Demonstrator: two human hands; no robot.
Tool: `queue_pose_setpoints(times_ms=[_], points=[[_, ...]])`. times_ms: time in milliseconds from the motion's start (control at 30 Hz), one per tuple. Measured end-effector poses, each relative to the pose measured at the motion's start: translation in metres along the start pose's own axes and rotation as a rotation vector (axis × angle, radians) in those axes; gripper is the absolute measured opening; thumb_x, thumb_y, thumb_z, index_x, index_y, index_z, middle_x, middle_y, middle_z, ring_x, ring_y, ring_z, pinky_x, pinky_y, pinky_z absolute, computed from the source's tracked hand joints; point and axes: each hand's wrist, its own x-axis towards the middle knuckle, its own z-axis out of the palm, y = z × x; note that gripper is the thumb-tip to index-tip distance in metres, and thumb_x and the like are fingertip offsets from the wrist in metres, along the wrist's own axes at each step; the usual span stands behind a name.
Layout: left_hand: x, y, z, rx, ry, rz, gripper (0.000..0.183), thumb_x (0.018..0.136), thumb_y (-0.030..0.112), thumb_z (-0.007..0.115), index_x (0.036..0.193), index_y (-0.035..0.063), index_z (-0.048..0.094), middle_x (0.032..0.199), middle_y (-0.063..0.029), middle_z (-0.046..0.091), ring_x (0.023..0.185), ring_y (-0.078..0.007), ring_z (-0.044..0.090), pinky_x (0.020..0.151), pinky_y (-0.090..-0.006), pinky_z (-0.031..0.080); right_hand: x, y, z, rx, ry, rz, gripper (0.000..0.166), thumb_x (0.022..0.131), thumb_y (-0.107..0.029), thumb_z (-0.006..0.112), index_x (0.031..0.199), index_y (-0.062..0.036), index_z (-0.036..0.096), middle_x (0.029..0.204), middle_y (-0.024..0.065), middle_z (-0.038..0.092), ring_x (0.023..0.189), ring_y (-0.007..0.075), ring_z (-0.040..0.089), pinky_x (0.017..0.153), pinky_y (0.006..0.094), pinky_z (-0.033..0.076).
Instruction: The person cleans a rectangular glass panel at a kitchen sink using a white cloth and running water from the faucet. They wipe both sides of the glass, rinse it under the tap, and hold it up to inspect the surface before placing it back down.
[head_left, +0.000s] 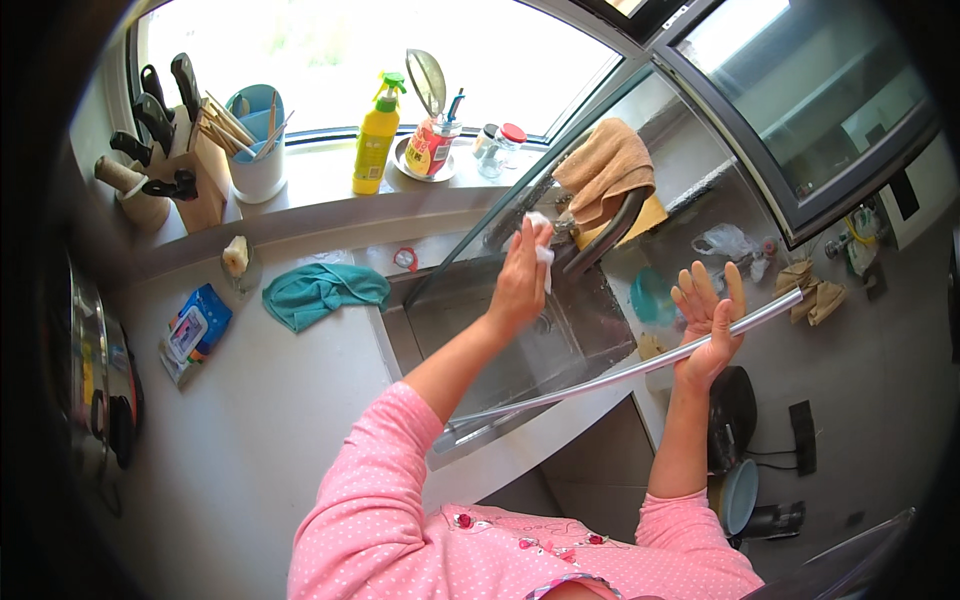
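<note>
A clear glass pane (472, 238) with a silver metal strip (772, 306) along its near edge slants over the sink (450, 322). My right hand (709, 330) supports the strip in the crook of the thumb, its fingers stretched out past it. My left hand (519, 277) holds a crumpled white wipe (537, 220) at the pane; whether it presses on the glass is hard to tell. Behind the left hand, a brown towel (607, 169) hangs over the curved faucet (611, 236). A teal cloth (322, 292) lies on the counter (247, 450) left of the sink.
A blue wipes packet (196, 326) lies on the counter. Along the sill stand a knife block (199, 184), a utensil holder (259, 176), a yellow spray bottle (375, 142) and jars (510, 142). An open window sash (810, 97) juts in at upper right.
</note>
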Motion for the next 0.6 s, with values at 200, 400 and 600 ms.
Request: queue_pose_setpoints(times_ms=[200,400,600], points=[[0.026,0.019,-0.007,-0.054,0.009,0.062,0.062,0.094,0.001,0.039,0.147,-0.0051,0.007,0.133,-0.02,0.052,0.129,-0.0354,0.043,0.11,-0.0409,0.027,-0.003,-0.005,0.005,-0.001,0.01,0.004,0.054,0.097,-0.03,0.05,0.138,0.0013,0.036,0.117,0.03,0.058,0.105,0.0355,0.063,0.085,0.0414,0.054],[0.021,0.025,-0.005,0.045,-0.022,0.121,0.058,0.096,0.003,0.037,0.146,-0.0065,0.009,0.129,-0.0193,0.055,0.125,-0.0351,0.047,0.11,-0.0412,0.027,-0.003,-0.006,0.004,0.002,0.004,0.008,0.052,0.098,-0.03,0.049,0.138,0.0007,0.037,0.118,0.0291,0.059,0.104,0.0351,0.063,0.087,0.0428,0.054],[0.037,0.018,-0.014,0.111,-0.037,0.107,0.057,0.095,0.003,0.038,0.145,-0.0091,0.013,0.123,-0.0203,0.058,0.123,-0.0344,0.049,0.111,-0.0439,0.024,-0.003,-0.007,0.005,0.011,0.014,0.006,0.051,0.099,-0.029,0.047,0.138,0.0023,0.037,0.117,0.0284,0.06,0.103,0.034,0.064,0.086,0.041,0.054]])
